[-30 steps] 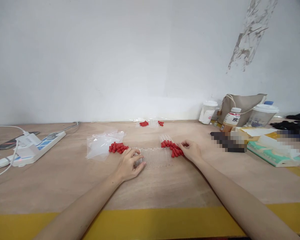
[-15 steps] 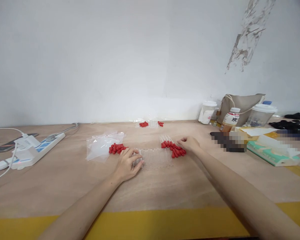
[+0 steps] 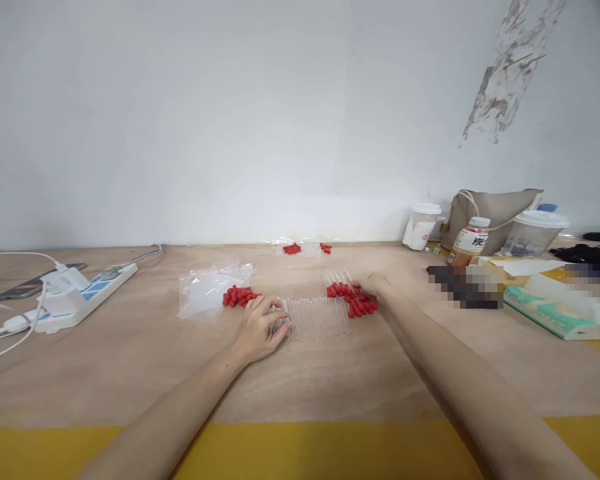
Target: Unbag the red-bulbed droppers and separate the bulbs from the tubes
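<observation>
A row of clear glass tubes [image 3: 317, 316] lies side by side on the wooden table [image 3: 130, 360]. My left hand [image 3: 261, 328] rests on the row's left end, fingers curled over the tubes. A pile of red rubber caps [image 3: 239, 295] sits just beyond that hand. My right hand [image 3: 376, 287] reaches into a second pile of red caps [image 3: 353, 298] at the row's right end; its fingers are closed and mostly hidden among the caps. A few more tubes [image 3: 336, 276] lie behind that pile.
Clear plastic bags [image 3: 207, 291] lie left of the caps, more bags with red caps [image 3: 305, 249] by the wall. A power strip [image 3: 83, 293] with cables and a phone sit far left. Cups, a bottle [image 3: 471, 241], a bag and tissues crowd the right.
My right hand has slid forward and slightly left into the red caps at the right end. The left hand has stayed on the tubes. The view shifted slightly.
</observation>
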A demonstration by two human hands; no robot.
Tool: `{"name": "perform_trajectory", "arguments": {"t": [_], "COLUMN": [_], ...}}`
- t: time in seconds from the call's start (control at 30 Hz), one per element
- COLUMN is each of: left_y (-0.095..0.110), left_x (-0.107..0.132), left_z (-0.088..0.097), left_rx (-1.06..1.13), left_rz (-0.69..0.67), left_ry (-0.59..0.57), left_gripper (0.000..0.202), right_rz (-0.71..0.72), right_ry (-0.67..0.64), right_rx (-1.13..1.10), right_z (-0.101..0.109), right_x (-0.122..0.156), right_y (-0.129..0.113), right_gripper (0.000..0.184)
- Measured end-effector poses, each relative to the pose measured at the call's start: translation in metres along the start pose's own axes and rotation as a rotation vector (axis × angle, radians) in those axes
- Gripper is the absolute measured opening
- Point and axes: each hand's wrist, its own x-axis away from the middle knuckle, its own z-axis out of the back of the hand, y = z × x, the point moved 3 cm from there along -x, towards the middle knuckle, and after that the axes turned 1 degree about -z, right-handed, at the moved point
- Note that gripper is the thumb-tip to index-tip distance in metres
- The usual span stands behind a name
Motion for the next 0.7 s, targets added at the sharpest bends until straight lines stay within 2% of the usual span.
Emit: {"name": "perform_trajectory", "arguments": {"t": [0.13, 0.27, 0.33, 0.43, 0.5, 0.6, 0.7], "left_y": [-0.001, -0.002, -0.001, 0.002, 0.007, 0.013, 0.016], "left_x": [0.0, 0.0, 0.0, -0.001, -0.001, -0.003, -0.005], "left_z": [0.0, -0.001, -0.001, 0.0, -0.001, -0.007, -0.013], "left_rx": [-0.002, 0.004, 0.017, 0.042, 0.057, 0.052, 0.017], "left_rz": [-0.008, -0.012, -0.005, 0.009, -0.007, -0.072, -0.121], "left_ry": [0.003, 0.016, 0.026, 0.039, 0.022, -0.012, -0.006], "left_gripper": [0.019, 0.022, 0.03, 0.05, 0.059, 0.046, 0.025], "right_rz": [0.03, 0.163, 0.259, 0.667, 0.856, 1.004, 1.069], "right_ry": [0.02, 0.009, 0.01, 0.076, 0.148, 0.209, 0.254], "right_rx": [-0.09, -0.176, -0.201, -0.081, 0.053, 0.19, 0.213], "right_z": [0.008, 0.007, 0.001, -0.008, -0.015, -0.026, -0.034], "right_x": [0.009, 0.033, 0.053, 0.089, 0.109, 0.124, 0.127], "right_y": [-0.01, -0.023, -0.026, -0.032, -0.031, -0.03, -0.031], "right_gripper": [0.033, 0.033, 0.029, 0.02, 0.016, 0.016, 0.017]}}
